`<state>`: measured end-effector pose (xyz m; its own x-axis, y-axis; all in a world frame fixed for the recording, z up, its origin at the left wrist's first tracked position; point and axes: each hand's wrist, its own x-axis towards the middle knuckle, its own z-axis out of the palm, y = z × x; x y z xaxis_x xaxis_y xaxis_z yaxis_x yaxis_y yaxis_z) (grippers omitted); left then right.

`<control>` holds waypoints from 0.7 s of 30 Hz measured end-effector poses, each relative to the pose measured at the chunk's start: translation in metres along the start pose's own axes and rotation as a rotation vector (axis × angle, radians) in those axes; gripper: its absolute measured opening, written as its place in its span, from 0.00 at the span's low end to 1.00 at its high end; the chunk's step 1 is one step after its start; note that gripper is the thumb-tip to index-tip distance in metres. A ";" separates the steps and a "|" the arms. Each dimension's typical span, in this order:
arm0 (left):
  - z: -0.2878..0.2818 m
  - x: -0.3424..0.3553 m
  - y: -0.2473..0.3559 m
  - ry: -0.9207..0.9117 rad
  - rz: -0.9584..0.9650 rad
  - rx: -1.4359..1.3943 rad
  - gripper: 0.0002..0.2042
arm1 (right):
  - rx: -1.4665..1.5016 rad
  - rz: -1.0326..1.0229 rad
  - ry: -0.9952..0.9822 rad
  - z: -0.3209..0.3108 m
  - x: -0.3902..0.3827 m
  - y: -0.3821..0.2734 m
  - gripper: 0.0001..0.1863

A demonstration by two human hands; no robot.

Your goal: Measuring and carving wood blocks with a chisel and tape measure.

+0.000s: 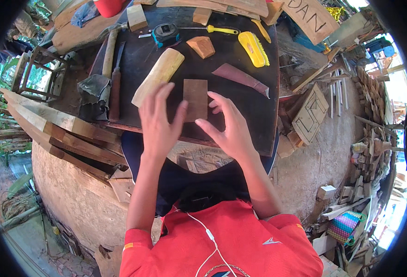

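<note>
A flat brown rectangular piece [195,98] lies on the dark table [171,106] between my two hands; whether it is wood or sanding sheet I cannot tell. To its left, my left hand [158,121] has its fingers apart, with the thumb close to the piece's edge. My right hand [229,127] is at its right side, thumb and forefinger spread near the lower right corner. Neither hand visibly grips anything. Beyond my left fingertips lies a pale, rounded length of wood [159,74]. A curled strip of reddish sandpaper [242,80] rests to the right.
Farther back are a wood block [201,47], a tape measure [165,34], a yellow-handled screwdriver [222,30] and a yellow brush [253,49]. On the left lie a hammer [110,55] and a wooden-handled blade [115,87]. Long timbers [69,134] reach the table's left side.
</note>
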<state>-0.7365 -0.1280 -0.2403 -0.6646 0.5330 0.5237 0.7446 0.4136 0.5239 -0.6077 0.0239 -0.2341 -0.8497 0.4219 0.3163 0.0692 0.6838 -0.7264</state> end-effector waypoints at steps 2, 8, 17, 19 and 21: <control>0.006 -0.003 0.003 -0.105 0.066 -0.005 0.30 | 0.039 0.001 -0.004 -0.004 0.002 0.005 0.25; 0.015 -0.007 0.006 -0.251 0.042 -0.016 0.37 | 0.034 0.030 0.077 -0.023 0.003 0.023 0.19; 0.020 -0.006 0.004 -0.245 0.041 0.031 0.40 | -0.053 -0.027 0.097 -0.015 0.006 0.039 0.16; 0.020 -0.008 0.002 -0.226 0.062 0.031 0.40 | -0.042 -0.023 0.107 -0.013 0.006 0.040 0.15; 0.020 -0.009 0.001 -0.204 0.061 0.044 0.41 | -0.042 -0.043 0.089 -0.014 0.005 0.039 0.15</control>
<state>-0.7290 -0.1177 -0.2578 -0.5953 0.6946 0.4039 0.7877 0.4056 0.4636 -0.6017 0.0614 -0.2526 -0.8029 0.4413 0.4007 0.0573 0.7262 -0.6851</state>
